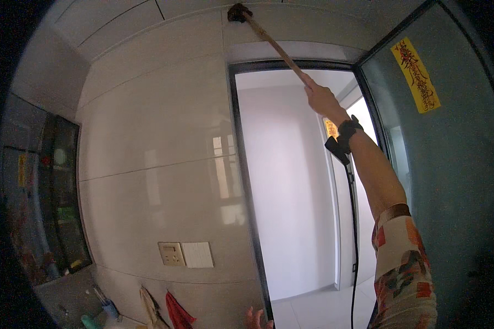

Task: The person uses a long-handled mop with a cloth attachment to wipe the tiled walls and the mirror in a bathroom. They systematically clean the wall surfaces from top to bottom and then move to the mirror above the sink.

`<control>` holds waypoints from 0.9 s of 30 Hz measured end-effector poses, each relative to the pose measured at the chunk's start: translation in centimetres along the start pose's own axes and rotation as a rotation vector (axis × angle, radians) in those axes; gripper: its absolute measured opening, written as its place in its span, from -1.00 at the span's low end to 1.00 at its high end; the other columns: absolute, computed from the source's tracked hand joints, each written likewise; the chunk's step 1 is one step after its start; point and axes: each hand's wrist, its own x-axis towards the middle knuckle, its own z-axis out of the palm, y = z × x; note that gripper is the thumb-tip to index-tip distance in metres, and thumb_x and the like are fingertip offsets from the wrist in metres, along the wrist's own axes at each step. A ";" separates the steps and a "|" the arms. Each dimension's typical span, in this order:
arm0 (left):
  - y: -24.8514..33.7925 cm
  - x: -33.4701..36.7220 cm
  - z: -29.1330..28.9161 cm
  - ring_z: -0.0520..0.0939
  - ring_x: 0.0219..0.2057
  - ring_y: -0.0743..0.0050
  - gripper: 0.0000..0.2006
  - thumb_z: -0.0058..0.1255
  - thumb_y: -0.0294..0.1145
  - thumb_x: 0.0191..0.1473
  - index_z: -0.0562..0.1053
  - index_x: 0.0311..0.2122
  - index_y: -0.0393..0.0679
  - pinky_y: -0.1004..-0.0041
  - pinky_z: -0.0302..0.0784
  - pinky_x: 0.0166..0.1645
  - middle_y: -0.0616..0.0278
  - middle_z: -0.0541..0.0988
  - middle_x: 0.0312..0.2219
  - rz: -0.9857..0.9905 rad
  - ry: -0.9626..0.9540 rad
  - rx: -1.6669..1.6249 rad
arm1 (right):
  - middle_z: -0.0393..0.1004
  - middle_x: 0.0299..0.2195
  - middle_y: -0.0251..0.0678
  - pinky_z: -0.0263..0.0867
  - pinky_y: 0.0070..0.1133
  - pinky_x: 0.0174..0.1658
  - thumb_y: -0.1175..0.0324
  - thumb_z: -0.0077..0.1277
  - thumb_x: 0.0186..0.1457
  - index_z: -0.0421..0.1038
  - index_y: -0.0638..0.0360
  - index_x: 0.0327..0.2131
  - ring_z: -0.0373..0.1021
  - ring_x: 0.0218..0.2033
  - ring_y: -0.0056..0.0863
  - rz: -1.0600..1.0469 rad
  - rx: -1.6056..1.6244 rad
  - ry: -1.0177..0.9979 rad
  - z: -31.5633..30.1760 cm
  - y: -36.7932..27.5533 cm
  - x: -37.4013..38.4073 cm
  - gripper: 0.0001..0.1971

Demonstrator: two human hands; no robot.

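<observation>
My right hand (325, 100) is raised and closed around the lower end of a long-handled brush (277, 48) with a pale wooden stick. The brush's dark, bushy head (238, 13) is up against the tiled wall just below the ceiling, above and left of the doorway. A black strap with a small device (343, 140) and a cable is on my right wrist. Low in the picture, my left hand (258, 318) shows only some fingers, apart, beside the dark door frame (247, 181); the rest is cut off.
A dark-edged glass door (439, 164) with a yellow paper strip (416, 75) stands at the right. On the wall are a socket (172, 254) and a switch plate (198, 255). A red cloth (178, 311) and a beige cloth (152, 308) hang below. A mirror cabinet (44, 197) is at left.
</observation>
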 end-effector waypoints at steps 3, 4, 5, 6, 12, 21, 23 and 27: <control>-2.5 -0.5 0.4 0.16 0.05 -0.03 -0.58 -0.07 -0.34 -0.05 0.24 -0.04 -0.19 0.18 0.04 0.10 -0.10 0.15 0.03 0.103 0.041 0.282 | 0.37 -0.31 0.10 0.25 -0.27 -0.17 0.25 -0.38 0.11 -0.13 -0.25 0.11 0.32 -0.30 0.05 -0.034 0.021 0.007 0.6 0.0 0.0 -0.54; -2.3 -0.7 0.5 0.16 0.05 -0.04 -0.58 -0.04 -0.34 -0.07 0.25 -0.05 -0.19 0.18 0.05 0.10 -0.10 0.15 0.03 0.146 0.058 0.296 | 0.37 -0.32 0.11 0.25 -0.27 -0.18 0.24 -0.38 0.12 -0.13 -0.24 0.11 0.32 -0.31 0.05 -0.061 0.046 0.021 0.7 -0.2 -0.3 -0.54; -2.3 -0.8 0.6 0.17 0.04 -0.04 -0.57 -0.01 -0.34 -0.08 0.25 -0.06 -0.19 0.17 0.05 0.09 -0.10 0.16 0.02 0.189 0.076 0.310 | 0.37 -0.32 0.10 0.26 -0.27 -0.19 0.25 -0.38 0.11 -0.14 -0.23 0.11 0.33 -0.32 0.04 -0.030 0.082 -0.014 0.8 -0.3 -0.5 -0.54; -3.4 -0.8 0.8 0.17 0.04 -0.05 -0.56 0.00 -0.33 -0.09 0.25 -0.06 -0.19 0.17 0.06 0.09 -0.10 0.16 0.02 0.149 0.061 0.299 | 0.37 -0.32 0.09 0.26 -0.27 -0.19 0.25 -0.37 0.11 -0.14 -0.21 0.12 0.34 -0.33 0.03 0.005 0.124 -0.050 0.9 -0.8 -0.9 -0.53; -4.5 -1.0 1.5 0.17 0.03 -0.08 -0.55 0.01 -0.32 -0.10 0.25 -0.06 -0.20 0.14 0.07 0.08 -0.12 0.16 0.01 0.254 0.016 0.394 | 0.39 -0.39 0.07 0.30 -0.30 -0.50 0.33 -0.37 0.13 -0.22 -0.10 0.13 0.34 -0.58 -0.09 -0.128 -0.044 0.003 3.4 4.6 -8.7 -0.51; -6.8 -2.5 2.7 0.19 0.01 -0.06 -0.55 -0.05 -0.25 -0.07 0.24 -0.05 -0.22 0.12 0.07 0.07 -0.10 0.19 -0.01 0.288 0.022 0.239 | 0.38 -0.59 -0.01 0.23 -0.41 -0.71 0.37 -0.39 0.14 -0.34 -0.05 0.15 0.27 -0.78 -0.28 0.122 0.145 -0.221 0.5 1.6 -19.9 -0.46; -6.4 -2.2 3.2 0.21 -0.01 -0.06 -0.53 -0.05 -0.21 -0.07 0.25 -0.06 -0.21 0.10 0.06 0.06 -0.10 0.21 -0.04 0.322 -0.015 0.366 | 0.35 -0.67 -0.05 0.21 -0.44 -0.75 0.37 -0.39 0.15 -0.35 -0.06 0.15 0.26 -0.80 -0.32 0.073 0.107 -0.181 0.6 2.8 -21.0 -0.46; -5.9 -1.9 3.7 0.23 -0.05 -0.08 -0.51 -0.02 -0.15 -0.11 0.26 -0.08 -0.19 0.09 0.06 0.03 -0.11 0.24 -0.09 0.234 -0.073 0.435 | 0.34 -0.68 -0.08 0.24 -0.40 -0.72 0.37 -0.39 0.15 -0.39 -0.09 0.15 0.26 -0.79 -0.30 0.169 0.064 -0.295 0.3 2.9 -18.2 -0.44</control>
